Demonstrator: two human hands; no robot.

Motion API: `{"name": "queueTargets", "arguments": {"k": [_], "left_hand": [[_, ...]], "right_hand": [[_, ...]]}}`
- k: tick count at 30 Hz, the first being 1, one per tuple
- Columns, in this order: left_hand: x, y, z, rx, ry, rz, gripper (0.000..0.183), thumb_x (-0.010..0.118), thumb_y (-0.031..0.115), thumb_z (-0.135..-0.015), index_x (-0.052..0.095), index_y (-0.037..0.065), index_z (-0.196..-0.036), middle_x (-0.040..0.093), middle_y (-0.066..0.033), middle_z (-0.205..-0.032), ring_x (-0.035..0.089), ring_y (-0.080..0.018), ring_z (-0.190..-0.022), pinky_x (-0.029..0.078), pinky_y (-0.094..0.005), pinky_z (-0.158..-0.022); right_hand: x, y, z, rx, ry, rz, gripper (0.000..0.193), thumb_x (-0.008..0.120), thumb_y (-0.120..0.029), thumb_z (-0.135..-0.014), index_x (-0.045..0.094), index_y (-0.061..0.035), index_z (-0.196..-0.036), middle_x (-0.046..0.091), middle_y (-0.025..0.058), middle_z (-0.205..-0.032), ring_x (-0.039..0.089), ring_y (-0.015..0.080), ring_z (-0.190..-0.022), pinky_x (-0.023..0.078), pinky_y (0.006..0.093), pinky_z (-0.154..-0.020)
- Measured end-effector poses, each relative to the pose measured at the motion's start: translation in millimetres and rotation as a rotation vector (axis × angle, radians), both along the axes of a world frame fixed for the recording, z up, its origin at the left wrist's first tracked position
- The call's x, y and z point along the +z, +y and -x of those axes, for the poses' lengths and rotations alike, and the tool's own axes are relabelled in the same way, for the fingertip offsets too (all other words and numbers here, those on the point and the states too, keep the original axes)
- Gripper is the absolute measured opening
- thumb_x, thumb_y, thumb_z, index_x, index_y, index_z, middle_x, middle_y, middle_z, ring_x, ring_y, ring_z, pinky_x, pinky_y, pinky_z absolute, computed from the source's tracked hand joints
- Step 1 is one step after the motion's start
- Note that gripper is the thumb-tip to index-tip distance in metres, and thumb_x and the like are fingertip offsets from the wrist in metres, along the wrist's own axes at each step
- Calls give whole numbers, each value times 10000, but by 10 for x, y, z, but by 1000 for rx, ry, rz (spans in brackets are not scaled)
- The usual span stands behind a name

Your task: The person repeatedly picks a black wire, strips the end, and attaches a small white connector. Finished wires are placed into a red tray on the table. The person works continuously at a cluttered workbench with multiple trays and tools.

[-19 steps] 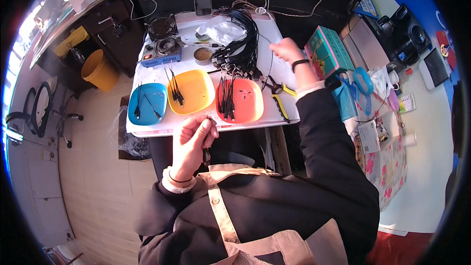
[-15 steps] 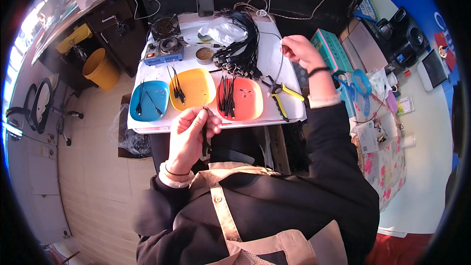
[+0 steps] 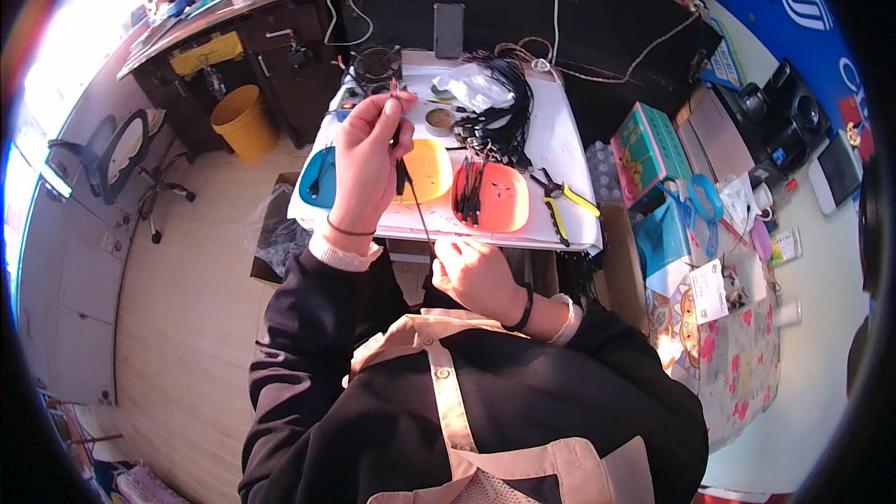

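Pinching a skinny black cable (image 3: 417, 201) with a reddish tip, the left hand (image 3: 369, 154) has its fingers squeezed narrow. Smooth rounded yellow tray (image 3: 433, 169) just right of them, orange tray (image 3: 509, 210) beyond the right hand (image 3: 478, 278). Left's raised upright; right's lower, curled where the cable slants down, can't tell if it's gripping.
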State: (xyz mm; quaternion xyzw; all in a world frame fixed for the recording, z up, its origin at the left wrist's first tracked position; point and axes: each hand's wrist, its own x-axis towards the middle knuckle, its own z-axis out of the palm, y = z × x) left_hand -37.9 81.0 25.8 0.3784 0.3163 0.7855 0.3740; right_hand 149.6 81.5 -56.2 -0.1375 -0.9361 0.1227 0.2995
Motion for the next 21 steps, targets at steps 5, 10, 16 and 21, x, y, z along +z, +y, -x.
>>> {"name": "queueTargets", "arguments": {"k": [5,10,16,21], "left_hand": [[-137,-723,-44,-388,134,-65,145,545,108,-968,591,-30,-965,582,-96,-879,387,-57,-582,310,-198,-518],[-333,-1002,-253,-657,77,-42,156,584,115,-946,608,-33,-903,601,-154,-909,429,-78,-612,340,-190,-535],[-422,-961,-301,-719,-25,7,125,561,68,-953,615,-43,-932,598,-176,-951,395,-71,-580,330,-193,-526],[-488,-892,-277,-760,-72,18,115,547,62,-959,615,-28,-940,602,-196,-974,395,-74,-575,343,-199,-535]], "right_hand": [[161,334,85,417,27,618,233,654,-195,-908,606,-3,-1031,624,56,-877,594,137,-779,500,293,-751],[619,649,156,634,305,1385,305,654,-196,-927,587,4,-1149,626,19,-930,582,67,-802,485,192,-733],[767,584,118,614,428,1433,194,670,-117,-906,628,2,-1054,632,22,-906,579,73,-736,479,192,-665],[681,652,44,630,447,1436,206,689,-99,-889,630,15,-1051,657,28,-924,612,71,-770,502,192,-699]]}}
